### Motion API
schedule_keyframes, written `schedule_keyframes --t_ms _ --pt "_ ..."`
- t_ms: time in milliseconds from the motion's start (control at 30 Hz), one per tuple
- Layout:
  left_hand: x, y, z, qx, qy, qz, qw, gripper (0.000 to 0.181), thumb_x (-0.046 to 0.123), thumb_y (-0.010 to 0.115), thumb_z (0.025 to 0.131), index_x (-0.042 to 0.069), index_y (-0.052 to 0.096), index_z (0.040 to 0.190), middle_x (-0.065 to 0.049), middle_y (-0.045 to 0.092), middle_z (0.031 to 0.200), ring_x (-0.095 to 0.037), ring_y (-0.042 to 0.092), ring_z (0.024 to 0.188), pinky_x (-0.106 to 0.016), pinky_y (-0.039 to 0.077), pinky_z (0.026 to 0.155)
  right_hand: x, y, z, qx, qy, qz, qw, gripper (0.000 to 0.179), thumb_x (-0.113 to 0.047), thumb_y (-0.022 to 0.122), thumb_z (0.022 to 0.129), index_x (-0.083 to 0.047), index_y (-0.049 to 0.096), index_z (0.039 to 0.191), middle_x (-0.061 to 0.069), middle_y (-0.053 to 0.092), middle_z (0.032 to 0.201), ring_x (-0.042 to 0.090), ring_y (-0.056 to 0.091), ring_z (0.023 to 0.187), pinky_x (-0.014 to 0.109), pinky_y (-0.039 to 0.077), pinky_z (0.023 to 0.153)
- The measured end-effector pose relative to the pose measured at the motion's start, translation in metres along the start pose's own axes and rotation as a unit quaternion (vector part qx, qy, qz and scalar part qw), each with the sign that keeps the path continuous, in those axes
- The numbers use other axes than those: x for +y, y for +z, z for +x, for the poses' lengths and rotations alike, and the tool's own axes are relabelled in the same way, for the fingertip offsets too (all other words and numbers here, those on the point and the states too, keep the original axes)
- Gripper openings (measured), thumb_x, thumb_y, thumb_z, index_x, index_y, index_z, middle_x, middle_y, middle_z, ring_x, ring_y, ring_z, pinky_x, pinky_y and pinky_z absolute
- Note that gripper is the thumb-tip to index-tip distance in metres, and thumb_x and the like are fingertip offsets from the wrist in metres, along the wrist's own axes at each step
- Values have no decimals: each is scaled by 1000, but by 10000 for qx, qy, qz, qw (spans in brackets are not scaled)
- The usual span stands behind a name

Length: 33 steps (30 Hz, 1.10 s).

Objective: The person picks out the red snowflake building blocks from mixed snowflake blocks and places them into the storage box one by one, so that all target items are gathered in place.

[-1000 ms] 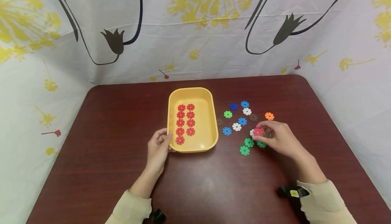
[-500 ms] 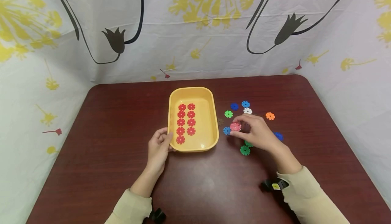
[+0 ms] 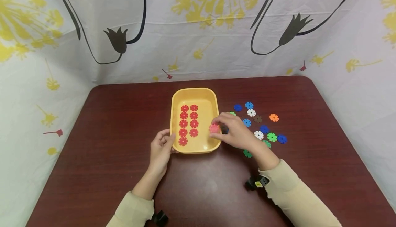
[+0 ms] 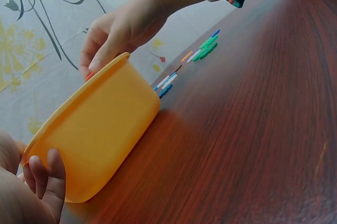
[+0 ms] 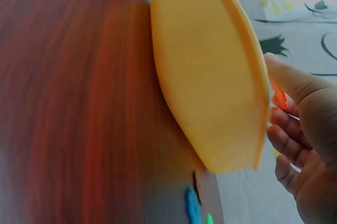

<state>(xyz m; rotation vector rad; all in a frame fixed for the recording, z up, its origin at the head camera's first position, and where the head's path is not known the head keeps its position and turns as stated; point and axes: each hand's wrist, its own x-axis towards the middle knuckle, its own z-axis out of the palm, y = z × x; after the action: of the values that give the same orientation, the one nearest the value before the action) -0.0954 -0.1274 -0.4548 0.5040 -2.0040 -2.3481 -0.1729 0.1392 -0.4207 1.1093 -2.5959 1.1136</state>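
Note:
A yellow tray [image 3: 208,144] stands on the table, with several red flower-shaped discs [image 3: 194,115] laid in two columns on its left side. My left hand [image 3: 161,151] grips the tray's near left edge, thumb on the rim and fingers against the outer wall, as the left wrist view also shows. Over the tray's right rim, my right hand [image 3: 235,132] pinches a red flower-shaped disc [image 3: 214,128] between thumb and fingers. That disc shows as an orange-red edge [image 5: 279,97] in the right wrist view, close beside the rim.
Right of the tray lie several loose flower discs: blue [image 3: 246,122], white [image 3: 258,135], green [image 3: 272,137], brown [image 3: 257,119] and one orange disc [image 3: 273,117]. My right hand hides some of them. A patterned cloth [image 3: 222,55] hangs behind the dark wooden table [image 3: 123,117].
My right hand has carried the red disc leftward from the loose discs to the tray's right rim. My left hand keeps its hold on the tray, which has stayed in place.

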Motion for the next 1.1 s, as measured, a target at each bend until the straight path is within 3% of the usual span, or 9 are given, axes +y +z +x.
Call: schedule_keyframes --t_ms 167,367,600,900,1000,1100 --pt "0 0 0 -9 9 -7 10000 31 11 62 101 -2 55 128 -12 57 82 -9 52 57 -24 57 56 -9 11 11 -121 -10 -99 9999 35 -25 88 81 -6 71 104 2 67 98 17 60 91 36 54 80" --pt "1 -1 0 11 25 -16 10000 31 11 62 101 -3 54 128 -12 58 81 -9 52 57 -24 57 55 -20 21 28 -681 314 -593 9954 37 -31 85 84 -5 72 107 2 67 94 16 61 79 30 55 69" --pt "1 -1 0 -2 36 -19 10000 31 11 63 101 -2 54 128 -12 58 82 -9 52 57 -24 57 55 -32 33 44 -1575 542 -999 9809 34 -33 83 85 -8 72 104 0 62 85 14 54 74 29 50 65" --pt "0 -1 1 -22 34 -6 10000 31 12 63 101 -2 55 128 -12 57 82 -10 52 58 -24 57 55 -34 50 53 -2273 252 -1527 9614 29 -35 84 83 -13 74 100 -4 64 91 13 57 79 30 51 73" --pt "0 -1 1 -16 26 5 10000 31 11 62 101 -2 55 128 -12 57 82 -9 52 58 -24 57 55 -33 53 53 -2421 325 -1610 9562 31 -38 85 83 -15 74 101 -4 62 88 12 54 76 30 49 70" --pt "0 -1 2 -21 20 1 10000 31 11 63 101 -3 54 128 -12 57 82 -9 52 58 -24 57 56 -33 50 53 -2328 418 -1435 9610 34 -40 84 83 -15 73 103 -2 62 89 13 54 77 30 49 71"
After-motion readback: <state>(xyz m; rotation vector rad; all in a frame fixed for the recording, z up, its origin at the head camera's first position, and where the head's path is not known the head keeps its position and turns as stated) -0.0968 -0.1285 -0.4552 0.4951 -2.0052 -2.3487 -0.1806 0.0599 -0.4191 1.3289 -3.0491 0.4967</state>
